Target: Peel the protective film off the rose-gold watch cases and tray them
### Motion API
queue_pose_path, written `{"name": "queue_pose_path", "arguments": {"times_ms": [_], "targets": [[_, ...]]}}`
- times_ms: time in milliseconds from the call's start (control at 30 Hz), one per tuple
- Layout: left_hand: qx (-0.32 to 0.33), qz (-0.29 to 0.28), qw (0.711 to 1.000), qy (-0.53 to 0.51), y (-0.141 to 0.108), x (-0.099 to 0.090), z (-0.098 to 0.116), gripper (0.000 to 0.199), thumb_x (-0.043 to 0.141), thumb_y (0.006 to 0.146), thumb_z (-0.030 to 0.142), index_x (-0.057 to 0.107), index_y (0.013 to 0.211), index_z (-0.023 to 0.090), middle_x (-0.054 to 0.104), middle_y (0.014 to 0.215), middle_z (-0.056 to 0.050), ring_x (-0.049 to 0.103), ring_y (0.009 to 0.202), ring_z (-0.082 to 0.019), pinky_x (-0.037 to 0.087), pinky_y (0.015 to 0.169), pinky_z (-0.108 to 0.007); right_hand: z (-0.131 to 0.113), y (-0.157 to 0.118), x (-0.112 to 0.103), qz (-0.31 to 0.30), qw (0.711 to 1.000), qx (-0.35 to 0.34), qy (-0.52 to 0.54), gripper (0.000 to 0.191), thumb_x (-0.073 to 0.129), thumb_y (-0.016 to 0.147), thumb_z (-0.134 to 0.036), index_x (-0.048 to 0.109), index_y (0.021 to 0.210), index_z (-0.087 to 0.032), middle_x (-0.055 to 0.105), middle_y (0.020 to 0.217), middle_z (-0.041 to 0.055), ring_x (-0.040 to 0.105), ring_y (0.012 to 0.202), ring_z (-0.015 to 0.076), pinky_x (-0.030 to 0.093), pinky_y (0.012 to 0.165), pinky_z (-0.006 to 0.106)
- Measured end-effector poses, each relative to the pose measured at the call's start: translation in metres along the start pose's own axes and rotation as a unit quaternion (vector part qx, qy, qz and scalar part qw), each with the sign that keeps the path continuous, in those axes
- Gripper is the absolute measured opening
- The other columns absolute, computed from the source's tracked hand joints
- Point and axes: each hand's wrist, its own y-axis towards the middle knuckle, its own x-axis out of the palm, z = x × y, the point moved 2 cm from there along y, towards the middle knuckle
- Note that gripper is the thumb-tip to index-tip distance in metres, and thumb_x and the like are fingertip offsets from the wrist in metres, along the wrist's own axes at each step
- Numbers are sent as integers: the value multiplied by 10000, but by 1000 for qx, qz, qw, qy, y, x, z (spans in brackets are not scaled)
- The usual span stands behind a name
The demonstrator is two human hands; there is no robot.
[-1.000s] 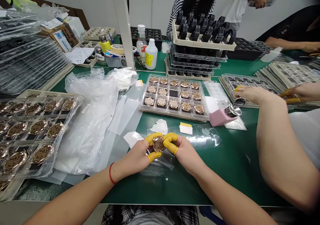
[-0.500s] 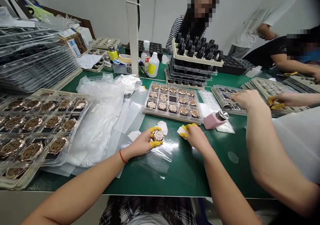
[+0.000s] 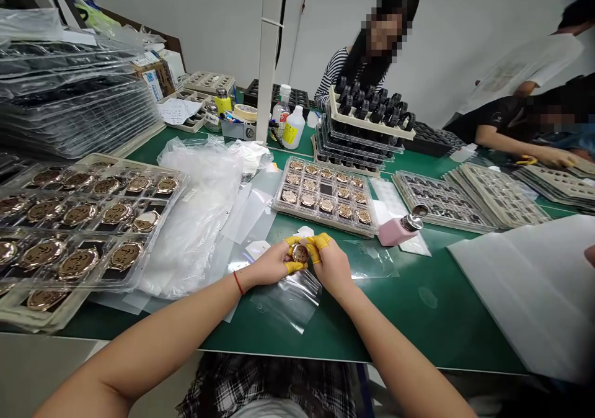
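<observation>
My left hand [image 3: 276,262], with yellow finger cots, grips a round rose-gold watch case [image 3: 300,253] by its edge, the brownish engraved side facing up. My right hand [image 3: 329,260], also in yellow finger cots, is closed at the upper right edge of the case. A pale bit of a small white wipe [image 3: 305,242] shows at its fingertips, mostly hidden. Under the hands lies a clear plastic sheet [image 3: 286,306]. White paper pieces [image 3: 257,249] lie beside my left hand. Just beyond the hands, a clear tray [image 3: 325,190] holds several similar watch cases.
On the left, another tray of watch cases [image 3: 79,213] stands by a plastic bag [image 3: 195,226]. A pink pump bottle [image 3: 395,232] is at the right, with stacked trays [image 3: 446,201] behind. A white sheet [image 3: 534,281] extends over the right side. Co-workers sit across and farther right.
My right hand has moved left to the watch case, bringing the white wipe. The case now looks darker and browner on top. The neighbour's arms have withdrawn, and a white sheet appears at right.
</observation>
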Motion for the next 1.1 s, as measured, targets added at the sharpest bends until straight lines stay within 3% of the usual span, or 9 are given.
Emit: {"name": "queue_pose_path", "arguments": {"times_ms": [333,533,600,700,800,867,967,1033,1100], "targets": [[-19,-30,999,-28,-1,0,6,412,654,756,285,481,1116,187,593,906,-33,598,837,-165,476,756,-308,-8,-8,-22,-25,985,-154,-67,311,443,781,-27,636,931,-219,575,851,69,431,836,213,329,789,353],[-27,-24,998,-42,1,1,8,460,691,726,272,484,1127,185,588,1029,-66,581,940,-183,472,832,-338,-6,-21,-23,-30,985,-166,-31,284,427,807,-40,632,887,-219,590,846,74,445,853,219,334,851,391],[-37,-18,998,-48,0,1,7,454,689,727,267,478,1119,182,592,1010,-62,590,919,-177,477,833,-344,3,-23,-22,-30,989,-142,31,250,418,843,-91,620,923,-213,600,870,69,467,871,212,353,854,384],[-47,-16,998,-46,-1,0,5,486,688,727,259,458,1149,190,597,999,-63,597,924,-180,475,849,-360,31,-20,-20,-12,993,-10,113,236,415,884,-213,583,1047,-189,606,936,84,513,882,209,408,803,366],[-45,2,998,-37,-1,0,4,559,682,733,252,418,1223,204,597,1028,-76,603,917,-180,472,848,-366,53,-17,-18,2,991,118,57,278,467,852,-256,598,1067,-139,597,986,144,510,925,267,411,796,425],[-38,11,999,-37,0,1,4,617,676,737,253,380,1277,214,600,1035,-76,609,883,-171,475,832,-360,51,-15,-14,8,991,126,48,274,482,843,-268,625,1038,-139,591,1009,155,494,959,283,391,830,455],[-21,3,999,-41,1,4,5,690,669,741,262,326,1339,225,612,1024,-67,610,870,-173,478,822,-356,27,-8,-4,-15,975,95,201,360,454,866,-319,541,1176,-160,605,969,102,536,892,214,432,802,371],[-12,20,999,-36,2,4,6,726,645,758,277,266,1374,215,632,939,-47,617,845,-174,476,829,-366,14,8,0,-42,951,87,295,433,458,858,-357,464,1243,-160,605,870,52,556,768,167,459,697,296],[-14,59,998,-31,2,1,5,762,614,780,299,186,1401,193,636,832,-18,621,802,-166,474,834,-375,15,37,-5,-24,951,106,290,422,479,838,-374,477,1206,-167,586,785,13,546,684,145,447,621,252]]}}
